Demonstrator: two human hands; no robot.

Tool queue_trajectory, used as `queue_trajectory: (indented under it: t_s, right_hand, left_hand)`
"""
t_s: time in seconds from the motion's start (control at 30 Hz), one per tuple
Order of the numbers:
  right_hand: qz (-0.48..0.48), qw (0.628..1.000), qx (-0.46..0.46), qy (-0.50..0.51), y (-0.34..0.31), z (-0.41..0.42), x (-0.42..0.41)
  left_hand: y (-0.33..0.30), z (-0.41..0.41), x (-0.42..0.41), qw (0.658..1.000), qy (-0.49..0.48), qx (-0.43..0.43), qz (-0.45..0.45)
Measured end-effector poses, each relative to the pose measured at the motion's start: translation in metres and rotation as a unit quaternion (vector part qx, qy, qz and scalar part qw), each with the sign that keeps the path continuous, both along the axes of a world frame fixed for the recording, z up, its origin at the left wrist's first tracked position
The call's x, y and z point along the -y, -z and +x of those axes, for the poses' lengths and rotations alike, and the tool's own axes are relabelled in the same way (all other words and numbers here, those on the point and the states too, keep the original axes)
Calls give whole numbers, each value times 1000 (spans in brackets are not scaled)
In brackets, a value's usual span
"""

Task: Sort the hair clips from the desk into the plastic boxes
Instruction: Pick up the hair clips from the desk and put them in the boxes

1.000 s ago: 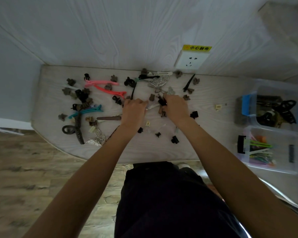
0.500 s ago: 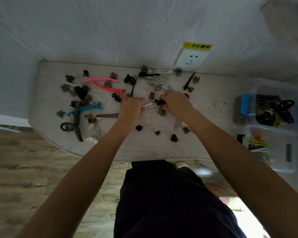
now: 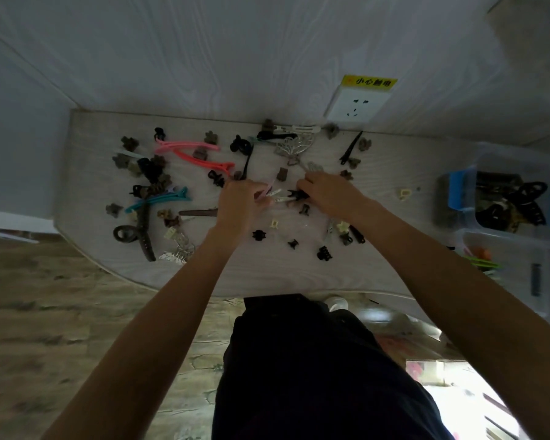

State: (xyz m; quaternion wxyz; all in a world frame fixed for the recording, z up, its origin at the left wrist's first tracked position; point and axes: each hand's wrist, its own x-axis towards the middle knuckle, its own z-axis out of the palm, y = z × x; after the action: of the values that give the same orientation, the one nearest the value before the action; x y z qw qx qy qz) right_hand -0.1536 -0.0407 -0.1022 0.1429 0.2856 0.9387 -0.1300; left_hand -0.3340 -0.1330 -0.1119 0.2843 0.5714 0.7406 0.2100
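Both hands are at the middle of the desk [image 3: 267, 274], and compared with a second ago they have drawn slightly apart: the right hand [image 3: 327, 193] has slid toward the back, near the silver butterfly clip [image 3: 294, 146], while the left hand [image 3: 240, 201] has stayed put. The left hand's curled fingers pinch a thin pale pink clip [image 3: 267, 191], which juts out toward the right hand. The right hand's fingers are curled over a small black claw clip [image 3: 297, 195] at their tips; it appears to be gripping it, though the contact is partly hidden. Nothing has gone into the plastic boxes [image 3: 502, 204] at the right edge in this last second, so I judge the sorting is mid-pick, with many clips scattered across the desk. The boxes sit well apart from both hands, past the right forearm.
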Motion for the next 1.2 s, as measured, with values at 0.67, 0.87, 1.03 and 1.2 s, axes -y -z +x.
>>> queue_trajectory:
  t_s: [0.67, 0.87, 1.03, 1.2]
  right_hand:
    - [100, 916, -237, 309, -59, 78, 21]
    - [138, 878, -194, 415, -93, 216, 82]
    - [89, 888, -65, 447, -72, 320, 104]
    - [41, 911, -59, 405, -48, 330, 95]
  left_hand:
    - [-69, 51, -23, 973, -97, 132, 162]
    - [-97, 153, -22, 962, 140, 72, 224]
    - [-93, 238, -15, 941, 262, 38, 213]
    - [-86, 304, -15, 932, 317, -6, 175]
